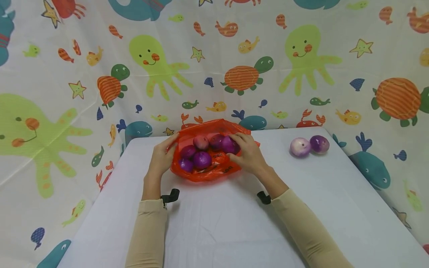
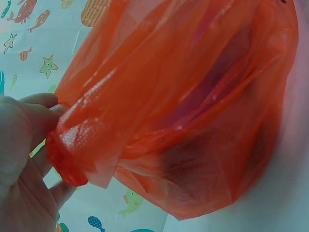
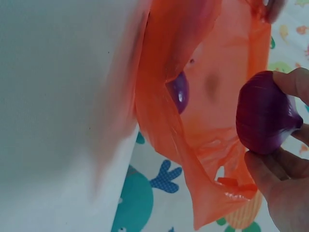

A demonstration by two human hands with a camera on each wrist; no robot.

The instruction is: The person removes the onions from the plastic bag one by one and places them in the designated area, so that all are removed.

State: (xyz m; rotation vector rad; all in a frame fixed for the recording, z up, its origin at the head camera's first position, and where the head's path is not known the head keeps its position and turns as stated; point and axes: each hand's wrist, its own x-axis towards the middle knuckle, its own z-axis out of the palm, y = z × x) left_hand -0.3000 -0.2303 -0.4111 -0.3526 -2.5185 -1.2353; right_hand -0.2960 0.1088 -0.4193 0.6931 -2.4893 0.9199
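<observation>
An orange-red plastic bag lies at the back of the table with its mouth facing me. Several purple onions show inside it, among them a paler pinkish one. My left hand pinches the bag's left edge; in the left wrist view the bunched plastic sits between thumb and fingers. At the right side of the opening, my right hand grips a red onion between thumb and fingers. Behind that onion the right wrist view shows the bag's inner wall.
Two more onions, one pale purple and one darker, sit side by side at the table's back right. A white cloth covers the table. A curtain printed with sea animals hangs right behind the back edge.
</observation>
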